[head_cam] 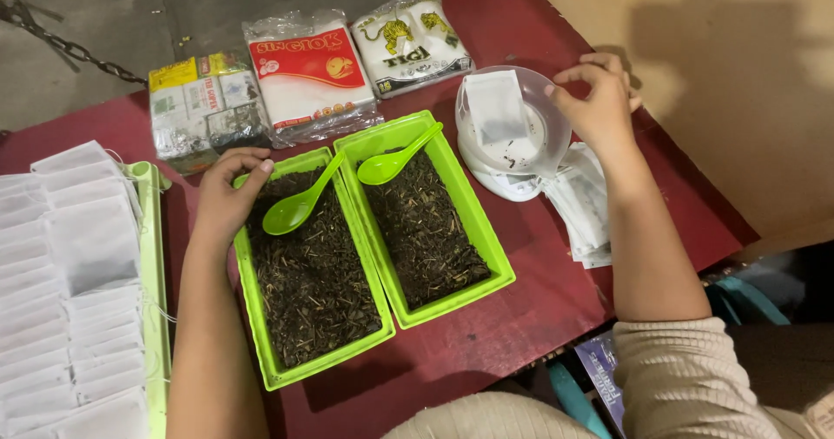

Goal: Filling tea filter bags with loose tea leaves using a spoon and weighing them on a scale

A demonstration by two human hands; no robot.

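- Green plastic fills the middle of the dark red tabletop (486, 335): two rectangular trays side by side and touching, the left green tray (261, 335) and the right green tray (486, 231), each heaped with dark loose tea leaves and each with a green plastic spoon lying in it.
- The left hand (228, 198) rests on the far corner of the left tray, fingers curled and closing towards the handle of the left green spoon (300, 203); whether it grips yet I cannot tell.
- The right hand (599, 105) pinches the rim of a clear round bowl (556, 131) sitting on a small white scale; inside lies one white paper tea bag (495, 105), seemingly partly filled.
- Done, by my judgement: many flat white bags (78, 291) stacked in the long tray at the left. Left: loose empty bags (580, 204) beside the scale.
- Room is tight: sealed packets (308, 74) crowd the far edge, a wall closes the right, and only the near strip is open.
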